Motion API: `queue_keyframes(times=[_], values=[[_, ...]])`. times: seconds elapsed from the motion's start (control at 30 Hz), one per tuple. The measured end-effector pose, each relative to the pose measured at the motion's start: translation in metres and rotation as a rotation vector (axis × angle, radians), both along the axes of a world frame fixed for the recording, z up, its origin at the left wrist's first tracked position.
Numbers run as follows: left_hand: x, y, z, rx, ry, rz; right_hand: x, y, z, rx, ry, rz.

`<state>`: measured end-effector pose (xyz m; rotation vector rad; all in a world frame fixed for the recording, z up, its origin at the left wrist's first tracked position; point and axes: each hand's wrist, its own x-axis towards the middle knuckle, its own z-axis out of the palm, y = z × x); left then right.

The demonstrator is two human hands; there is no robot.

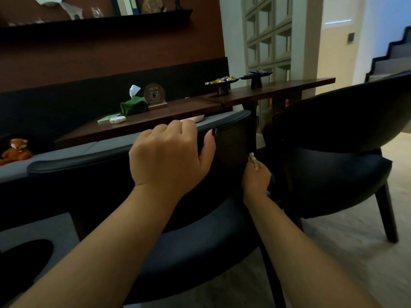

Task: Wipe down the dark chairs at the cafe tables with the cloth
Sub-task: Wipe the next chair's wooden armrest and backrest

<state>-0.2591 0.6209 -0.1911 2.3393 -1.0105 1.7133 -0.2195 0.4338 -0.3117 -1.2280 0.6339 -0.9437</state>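
A dark chair with a curved padded backrest stands right in front of me. My left hand grips the top edge of that backrest, fingers curled over it and thumb on the near face. Lower and to the right, my right hand is curled round a small pale cloth at the backrest's right end; only a bit of cloth shows above the fingers. A second dark chair stands to the right, close beside the first.
A long wooden table runs behind the chairs, carrying a green tissue holder, a round plaque and two dark stands of sweets. A grey bench with a fox toy is at left. Stairs rise at far right.
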Motion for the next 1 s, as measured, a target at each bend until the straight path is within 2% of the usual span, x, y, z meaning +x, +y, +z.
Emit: queue_keyframes(times=[0.07,0.2,0.27,0.37,0.47,0.57,0.67,0.73,0.8,0.9,1.0], values=[[0.001,0.0,0.001,-0.003,-0.007,-0.007,-0.003,-0.004,0.012,0.071,-0.088,-0.005],[0.002,0.0,-0.001,-0.023,-0.025,-0.01,-0.012,0.012,0.068,-0.144,-0.361,-0.147],[0.001,0.0,0.0,-0.028,-0.026,-0.019,-0.013,0.03,0.07,-0.166,-0.424,-0.196],[0.0,0.0,0.0,-0.031,-0.015,-0.016,-0.012,0.042,0.035,-0.044,-0.319,-0.226],[-0.001,0.0,0.0,-0.02,0.002,-0.013,-0.013,0.034,0.006,0.085,-0.145,-0.086],[-0.001,0.0,0.0,-0.028,0.002,-0.017,-0.021,0.028,0.032,0.098,-0.237,-0.07],[-0.002,-0.001,0.0,-0.037,-0.006,-0.007,-0.029,0.05,0.076,-0.208,-0.43,-0.176],[-0.003,-0.001,0.001,-0.037,0.0,-0.008,-0.029,0.068,0.08,-0.259,-0.497,-0.199],[-0.004,-0.001,0.001,-0.045,0.019,-0.006,-0.027,0.076,0.058,-0.173,-0.476,-0.234],[-0.007,-0.001,0.001,-0.051,0.037,-0.01,-0.025,0.078,0.017,-0.012,-0.345,-0.207],[-0.009,0.0,0.003,-0.048,0.047,-0.013,-0.029,0.066,0.015,0.056,-0.218,-0.142]])
